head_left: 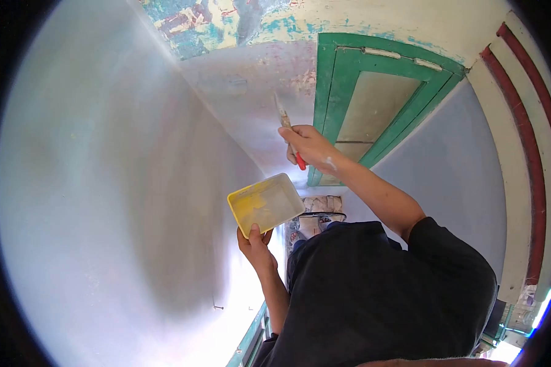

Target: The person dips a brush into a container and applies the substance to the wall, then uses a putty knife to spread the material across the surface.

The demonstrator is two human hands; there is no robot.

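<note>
My right hand (pixel 306 145) is closed round a putty knife (pixel 285 120), its handle ending in red and its narrow, smeared blade pointing up toward the wall. A pale smudge marks my right wrist. Lower and to the left, my left hand (pixel 257 244) grips the near edge of a yellow rectangular tub (pixel 242 214), thumb over the rim. The tub is tilted so its inside shows, coated with greyish-white material over part of the yellow. Behind the blade is a patchy wall (pixel 239 82) with pinkish and grey areas.
A green-framed door or shutter (pixel 326 92) is right of my right hand. Peeling blue-green paint (pixel 208 27) covers the wall's top strip. A pale wall (pixel 92 171) fills the left, with a small nail-like fitting (pixel 218 307). Red-brown strips (pixel 520 134) run along the right. My feet (pixel 324 224) show below.
</note>
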